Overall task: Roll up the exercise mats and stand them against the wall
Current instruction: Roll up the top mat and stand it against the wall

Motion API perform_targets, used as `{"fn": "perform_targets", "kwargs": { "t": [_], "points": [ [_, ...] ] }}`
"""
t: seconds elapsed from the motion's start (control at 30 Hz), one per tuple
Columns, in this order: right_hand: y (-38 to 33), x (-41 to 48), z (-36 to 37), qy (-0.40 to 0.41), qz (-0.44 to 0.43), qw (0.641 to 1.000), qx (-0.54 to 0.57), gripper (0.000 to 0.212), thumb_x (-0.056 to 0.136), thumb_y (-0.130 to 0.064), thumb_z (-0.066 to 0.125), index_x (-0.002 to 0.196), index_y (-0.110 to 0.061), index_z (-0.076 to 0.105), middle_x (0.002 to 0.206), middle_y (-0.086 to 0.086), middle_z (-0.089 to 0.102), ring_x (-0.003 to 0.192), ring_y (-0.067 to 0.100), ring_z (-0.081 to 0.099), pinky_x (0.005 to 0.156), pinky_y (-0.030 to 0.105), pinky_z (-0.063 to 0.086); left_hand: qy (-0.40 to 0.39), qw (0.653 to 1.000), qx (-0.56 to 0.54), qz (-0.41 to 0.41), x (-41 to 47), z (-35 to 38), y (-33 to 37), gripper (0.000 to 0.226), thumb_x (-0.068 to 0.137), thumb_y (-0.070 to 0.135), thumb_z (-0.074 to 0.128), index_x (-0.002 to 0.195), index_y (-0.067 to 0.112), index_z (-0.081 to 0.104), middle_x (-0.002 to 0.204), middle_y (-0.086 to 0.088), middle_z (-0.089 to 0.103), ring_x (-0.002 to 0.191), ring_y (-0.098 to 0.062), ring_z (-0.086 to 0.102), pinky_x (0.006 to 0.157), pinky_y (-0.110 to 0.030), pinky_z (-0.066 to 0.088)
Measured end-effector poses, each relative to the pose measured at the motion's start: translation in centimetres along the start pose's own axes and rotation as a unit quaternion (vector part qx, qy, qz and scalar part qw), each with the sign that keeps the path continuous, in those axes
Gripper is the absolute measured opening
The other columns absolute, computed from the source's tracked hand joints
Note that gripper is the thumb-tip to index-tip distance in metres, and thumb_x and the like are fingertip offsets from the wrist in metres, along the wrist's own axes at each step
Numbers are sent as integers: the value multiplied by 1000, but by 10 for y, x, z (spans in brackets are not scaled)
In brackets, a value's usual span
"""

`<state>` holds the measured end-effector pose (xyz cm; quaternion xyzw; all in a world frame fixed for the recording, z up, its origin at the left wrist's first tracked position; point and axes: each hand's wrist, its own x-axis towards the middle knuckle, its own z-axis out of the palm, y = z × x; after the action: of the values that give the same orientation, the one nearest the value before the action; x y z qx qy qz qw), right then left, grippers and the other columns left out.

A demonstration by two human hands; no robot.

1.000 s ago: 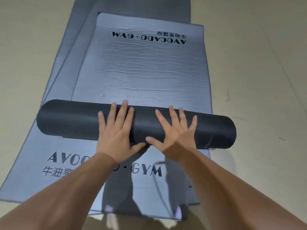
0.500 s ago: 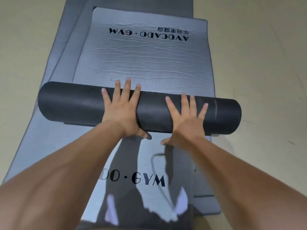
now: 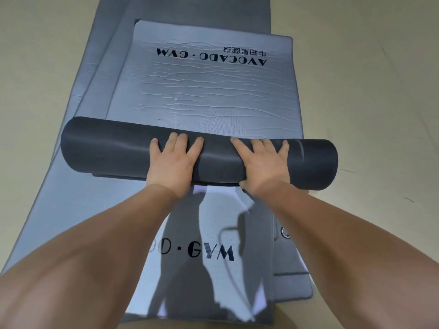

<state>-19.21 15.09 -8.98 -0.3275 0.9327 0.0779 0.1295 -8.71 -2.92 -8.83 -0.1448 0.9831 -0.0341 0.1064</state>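
Head view: a dark grey foam exercise mat, partly wound into a thick roll [image 3: 199, 154], lies crosswise on the floor [image 3: 380, 91], with its unrolled silver-grey printed section [image 3: 206, 91] extending away from the person to a far edge lettered "AVOCADO · GYM". The left hand [image 3: 174, 162] and the right hand [image 3: 262, 162] press on top of the roll near its middle, palms down; the fingers [image 3: 177, 140] of both are spread and curled over the far crest, bearing on the roll without closing around it. Beneath lies a second silver-grey printed mat [image 3: 95, 210], flat, its near end lettered "GYM", and a plain grey mat [image 3: 292, 281] shows at the lower right, with more grey matting beyond the far edge. No wall is in view. In the inspector's judgement the rolling of the first mat is well advanced but not complete, and no mat has been stood up. Risks noted: the roll sits skewed, its right end nearer the person than its left, so continued pushing may telescope the coil and leave an uneven end that will not stand. Both hands are close to centre, leaving the ends unguided and liable to loosen. The mat beneath may drag or ruck under the pressure. Releasing the roll at the finish may let it spring open.
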Motion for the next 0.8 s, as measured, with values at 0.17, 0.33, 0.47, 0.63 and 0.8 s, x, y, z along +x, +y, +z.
{"fn": "perform_targets", "kwargs": {
  "t": [0.17, 0.33, 0.47, 0.63, 0.8],
  "points": [
    [-10, -61, 5, -19, -6, 999, 32, 103, 86, -45, 73, 162, -42, 3, 143, 6, 46, 140, 31, 36, 120, 69, 12, 21, 999, 15, 38, -56, 13, 4, 99, 63, 4, 72, 152, 19, 31, 139, -18, 44, 134, -38, 38, 106, -65, 30],
    [-16, -120, 34, -11, -12, 1000, 26, 107, 80, -29, 78, 163, -40, 11, 152, 13, 45, 145, 37, 35, 119, 73, 12, -24, 999, 11, 39, -118, 23, 23, 102, 73, 13, 69, 159, 24, 16, 153, -16, 34, 143, -37, 28, 112, -61, 22],
    [-13, -115, 33, -6, -15, 998, 56, 120, 81, -35, 79, 159, -45, -11, 172, 16, -2, 158, 38, -6, 116, 72, -14, -49, 999, -12, 17, -109, 16, 23, 101, 85, 12, 59, 160, 30, -6, 167, -11, 8, 154, -31, 4, 120, -60, 4],
    [-23, -127, 43, 20, -19, 997, 75, 145, 58, -79, 81, 162, -41, -13, 172, 17, -15, 156, 42, -20, 115, 76, -10, -99, 989, -104, 31, -72, 11, 5, 114, 75, 32, 79, 159, 34, 2, 164, -4, 14, 155, -26, 4, 121, -61, -4],
    [-23, -112, 43, -14, 0, 998, 67, 153, 58, -85, 76, 148, -44, -41, 165, 11, -37, 149, 39, -39, 114, 75, -17, -109, 989, -87, 57, -60, 0, 5, 133, 68, 61, 77, 158, 31, -15, 168, -7, -10, 154, -31, -16, 116, -66, -11]
  ]
}}
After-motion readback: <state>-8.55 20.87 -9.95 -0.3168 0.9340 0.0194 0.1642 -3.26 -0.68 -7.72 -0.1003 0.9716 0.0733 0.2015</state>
